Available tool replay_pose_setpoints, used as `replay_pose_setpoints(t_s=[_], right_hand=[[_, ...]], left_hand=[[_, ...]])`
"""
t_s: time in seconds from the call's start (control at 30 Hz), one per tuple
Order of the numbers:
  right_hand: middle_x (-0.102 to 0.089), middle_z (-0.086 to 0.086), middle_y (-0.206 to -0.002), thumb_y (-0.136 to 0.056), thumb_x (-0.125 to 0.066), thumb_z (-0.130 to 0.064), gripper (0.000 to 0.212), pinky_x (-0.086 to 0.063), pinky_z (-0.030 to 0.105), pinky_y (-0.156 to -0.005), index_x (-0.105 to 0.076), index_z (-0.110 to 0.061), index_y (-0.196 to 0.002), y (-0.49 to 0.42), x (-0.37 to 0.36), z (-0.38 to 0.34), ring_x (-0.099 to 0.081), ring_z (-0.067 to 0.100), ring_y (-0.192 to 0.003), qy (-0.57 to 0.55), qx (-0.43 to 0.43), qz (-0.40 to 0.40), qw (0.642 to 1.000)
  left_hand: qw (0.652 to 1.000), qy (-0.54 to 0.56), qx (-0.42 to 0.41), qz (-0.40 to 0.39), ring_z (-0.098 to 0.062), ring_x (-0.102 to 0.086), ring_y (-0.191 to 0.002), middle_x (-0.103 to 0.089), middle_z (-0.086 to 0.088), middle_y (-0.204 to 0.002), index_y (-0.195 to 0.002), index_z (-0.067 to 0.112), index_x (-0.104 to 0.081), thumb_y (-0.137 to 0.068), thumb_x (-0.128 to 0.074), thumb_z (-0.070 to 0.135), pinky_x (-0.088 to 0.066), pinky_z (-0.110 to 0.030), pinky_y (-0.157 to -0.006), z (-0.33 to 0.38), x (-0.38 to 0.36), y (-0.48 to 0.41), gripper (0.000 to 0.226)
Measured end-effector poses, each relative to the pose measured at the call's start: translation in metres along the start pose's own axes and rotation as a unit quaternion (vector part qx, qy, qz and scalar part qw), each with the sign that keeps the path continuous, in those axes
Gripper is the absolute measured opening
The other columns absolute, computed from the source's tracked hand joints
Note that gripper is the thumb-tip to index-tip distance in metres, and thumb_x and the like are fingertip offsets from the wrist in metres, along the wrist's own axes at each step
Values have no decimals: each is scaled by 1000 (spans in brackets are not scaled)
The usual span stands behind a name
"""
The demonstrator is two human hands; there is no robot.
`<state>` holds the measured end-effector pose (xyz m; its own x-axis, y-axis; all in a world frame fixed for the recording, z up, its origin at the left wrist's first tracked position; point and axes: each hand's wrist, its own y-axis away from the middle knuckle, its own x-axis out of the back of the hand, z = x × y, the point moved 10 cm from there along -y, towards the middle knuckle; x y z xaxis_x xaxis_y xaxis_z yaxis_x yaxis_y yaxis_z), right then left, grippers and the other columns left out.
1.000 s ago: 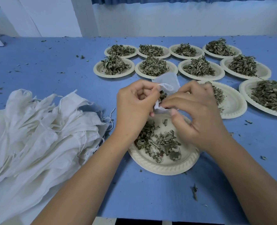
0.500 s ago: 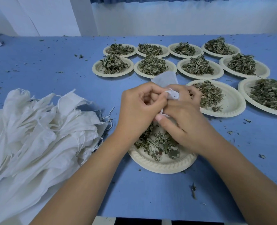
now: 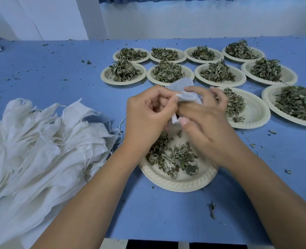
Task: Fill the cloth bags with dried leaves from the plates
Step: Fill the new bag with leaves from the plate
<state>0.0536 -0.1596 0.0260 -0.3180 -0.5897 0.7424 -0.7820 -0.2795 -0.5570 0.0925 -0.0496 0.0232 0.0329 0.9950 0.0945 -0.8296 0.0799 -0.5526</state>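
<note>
Cloth bag (image 3: 186, 95) sits pinched between left hand (image 3: 146, 115) and right hand (image 3: 207, 126).

Table (image 3: 59, 72): blue, flecked with dark leaf bits. Plates (image 3: 182, 182): cream, ribbed rims; leaves (image 3: 168, 71) grey-green. Bags (image 3: 41, 141), left of frame: off-white.

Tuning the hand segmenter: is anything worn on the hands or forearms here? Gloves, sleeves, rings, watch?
Nothing worn that shows. The left hand and right hand have no gloves and no rings visible. The left forearm and right forearm are bare down to the frame edge, with no sleeve cuff, watch or wristband in view. The one nail that shows clearly, on the right thumb, looks short and unpainted.
</note>
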Motion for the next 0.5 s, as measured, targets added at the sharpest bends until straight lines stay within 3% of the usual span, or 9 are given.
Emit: replay_pose_setpoints(t_s=[0.1,0.13,0.2,0.27,0.33,0.37,0.47,0.5], right_hand=[[-71,-3,-85,-89,-34,-24,41,-38,51,-93,-72,-16,-75,3,37,23,-59,19,-95,-176,-56,123,975],[-70,3,-72,-89,-36,-26,44,-44,45,-83,-70,-13,-64,3,36,33,-61,24,-80,-225,-86,106,965],[-66,10,-56,-92,-40,-32,53,-46,32,-63,-68,-12,-51,5,3,38,-60,29,-56,-267,-158,-75,948],[-68,9,-58,-99,-40,-30,57,-46,26,-55,-70,-7,-57,26,-43,29,-58,26,-48,-258,-197,-291,900],[-72,4,-66,-100,-44,-26,47,-46,27,-57,-72,-5,-69,41,-66,21,-59,17,-53,-244,-199,-376,871],[-72,1,-68,-98,-50,-23,37,-47,25,-58,-73,-8,-74,40,-69,20,-59,12,-56,-241,-194,-369,877],[-69,-11,-71,-83,-71,-17,5,-45,18,-59,-73,-21,-80,20,-49,31,-53,-4,-58,-214,-176,-246,929],[-66,-13,-76,-77,-77,-21,10,-41,17,-63,-72,-24,-85,15,-41,36,-50,-5,-63,-173,-168,-218,946]], left_hand=[[997,-1,25,80,-6,-46,-38,-55,6,-50,-78,17,-68,-90,-64,5,-41,-18,-43,-7,19,-4,18],[994,-5,32,102,-6,-46,-37,-54,8,-49,-76,16,-67,-91,-64,6,-43,-19,-42,-9,24,-4,18],[991,-14,38,126,-7,-46,-37,-53,10,-48,-75,14,-66,-92,-63,7,-44,-20,-42,-10,29,-3,18],[992,-19,36,120,-7,-46,-37,-52,10,-48,-75,14,-65,-92,-63,7,-44,-21,-43,-9,26,-3,19],[993,-21,36,113,-7,-47,-38,-53,9,-49,-75,16,-66,-92,-63,7,-45,-22,-43,-8,24,-2,19],[993,-21,35,112,-7,-47,-38,-53,8,-49,-76,16,-66,-92,-64,7,-45,-22,-43,-7,24,-3,19],[993,-21,34,112,-8,-47,-38,-53,8,-48,-76,15,-66,-92,-64,8,-45,-24,-43,-7,26,-3,17],[993,-23,33,111,-8,-47,-38,-53,8,-48,-77,15,-66,-92,-64,8,-45,-25,-43,-6,25,-3,17]])
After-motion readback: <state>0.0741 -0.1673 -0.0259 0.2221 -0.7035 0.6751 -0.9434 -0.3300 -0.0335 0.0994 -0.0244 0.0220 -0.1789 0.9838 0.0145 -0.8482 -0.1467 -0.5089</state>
